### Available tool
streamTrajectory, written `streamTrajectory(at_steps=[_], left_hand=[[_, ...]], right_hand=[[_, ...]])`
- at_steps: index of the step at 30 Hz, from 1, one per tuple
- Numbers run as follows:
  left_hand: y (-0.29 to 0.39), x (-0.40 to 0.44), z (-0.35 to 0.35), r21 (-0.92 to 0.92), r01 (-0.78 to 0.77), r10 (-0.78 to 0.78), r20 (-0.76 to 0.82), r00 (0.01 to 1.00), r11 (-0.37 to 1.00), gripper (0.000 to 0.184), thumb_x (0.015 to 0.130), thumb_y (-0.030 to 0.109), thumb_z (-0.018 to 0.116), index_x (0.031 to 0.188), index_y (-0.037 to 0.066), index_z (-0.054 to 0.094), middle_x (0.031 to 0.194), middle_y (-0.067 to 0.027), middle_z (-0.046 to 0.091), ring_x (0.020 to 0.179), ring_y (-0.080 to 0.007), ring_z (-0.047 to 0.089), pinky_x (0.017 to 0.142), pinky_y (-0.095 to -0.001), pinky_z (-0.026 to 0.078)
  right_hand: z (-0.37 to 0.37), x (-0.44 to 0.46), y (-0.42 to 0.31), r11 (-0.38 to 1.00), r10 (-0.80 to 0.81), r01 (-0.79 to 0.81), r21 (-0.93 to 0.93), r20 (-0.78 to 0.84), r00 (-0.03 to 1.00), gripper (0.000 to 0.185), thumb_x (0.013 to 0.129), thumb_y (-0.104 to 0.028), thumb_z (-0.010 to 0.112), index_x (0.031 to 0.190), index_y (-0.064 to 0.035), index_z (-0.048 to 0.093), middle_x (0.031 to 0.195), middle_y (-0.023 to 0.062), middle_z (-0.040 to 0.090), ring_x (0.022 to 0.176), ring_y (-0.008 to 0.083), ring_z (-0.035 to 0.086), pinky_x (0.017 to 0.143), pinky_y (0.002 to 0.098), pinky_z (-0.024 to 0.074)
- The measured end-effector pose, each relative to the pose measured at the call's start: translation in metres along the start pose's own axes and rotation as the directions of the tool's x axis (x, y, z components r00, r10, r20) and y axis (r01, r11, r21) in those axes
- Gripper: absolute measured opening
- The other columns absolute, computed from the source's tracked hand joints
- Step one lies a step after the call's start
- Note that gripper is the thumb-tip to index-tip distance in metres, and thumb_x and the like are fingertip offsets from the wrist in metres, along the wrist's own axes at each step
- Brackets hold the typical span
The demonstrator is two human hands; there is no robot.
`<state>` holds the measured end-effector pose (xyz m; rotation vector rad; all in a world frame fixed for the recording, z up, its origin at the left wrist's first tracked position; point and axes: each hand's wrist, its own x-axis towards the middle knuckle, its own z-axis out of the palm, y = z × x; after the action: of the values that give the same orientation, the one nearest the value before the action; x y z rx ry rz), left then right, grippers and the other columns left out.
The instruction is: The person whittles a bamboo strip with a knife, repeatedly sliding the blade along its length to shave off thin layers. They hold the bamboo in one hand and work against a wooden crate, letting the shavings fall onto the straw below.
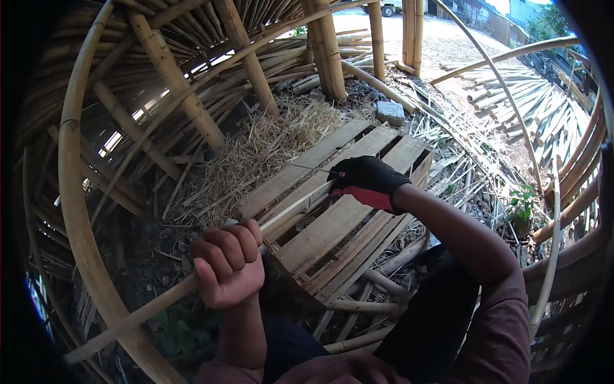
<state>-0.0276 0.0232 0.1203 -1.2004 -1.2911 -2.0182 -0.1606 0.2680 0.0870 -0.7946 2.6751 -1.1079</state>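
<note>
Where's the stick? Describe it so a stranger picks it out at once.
Start at the slatted crate in the middle. Just left of its near end, a bare left hand is closed around the straight stick, which slants from the lower left up toward the gloved right hand. Unlike the bamboo poles around it, it is gripped in a fist.

One head-worn camera looks forward and down. Its wide view shows the stick (163, 300) close by, the yard (441, 41) beyond.
</note>
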Motion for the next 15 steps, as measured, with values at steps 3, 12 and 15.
streamTrajectory(at_steps=[3,12,15], left_hand=[[0.008,-0.027,-0.022,0.051,0.007,-0.002,-0.082,0.997,0.999,0.057,0.106,0.038,0.042,0.055,0.020,0.025,0.051,0.0065,0.021,0.047,-0.0100,0.016,0.056,-0.0315,0.021],[0.013,-0.085,-0.043,0.102,-0.031,0.057,-0.262,0.963,0.994,0.058,0.103,0.032,0.048,0.052,0.020,0.023,0.047,0.0065,0.022,0.041,-0.0085,0.019,0.052,-0.0297,0.020],[0.026,-0.088,-0.048,0.092,-0.016,0.036,-0.217,0.976,0.996,0.063,0.100,0.035,0.056,0.046,0.018,0.028,0.042,0.0065,0.028,0.036,-0.0085,0.029,0.048,-0.0274,0.026]], right_hand=[[0.031,0.014,0.015,0.997,-0.073,0.073,0.016,-0.033,0.997,0.047,0.091,-0.046,0.065,0.121,-0.0099,0.068,0.116,0.0194,0.069,0.114,0.0359,0.063,0.097,0.0412,0.0498],[0.022,0.004,0.033,0.981,0.118,-0.143,-0.134,-0.179,0.977,0.039,0.100,-0.019,0.059,0.134,0.0005,0.055,0.119,0.0139,0.069,0.109,0.0247,0.067,0.094,0.0336,0.0519],[0.038,0.003,0.033,0.995,0.032,-0.017,0.102,-0.144,0.989,0.044,0.099,-0.027,0.062,0.135,-0.0037,0.056,0.117,0.0141,0.069,0.107,0.0271,0.068,0.092,0.0354,0.0529]])
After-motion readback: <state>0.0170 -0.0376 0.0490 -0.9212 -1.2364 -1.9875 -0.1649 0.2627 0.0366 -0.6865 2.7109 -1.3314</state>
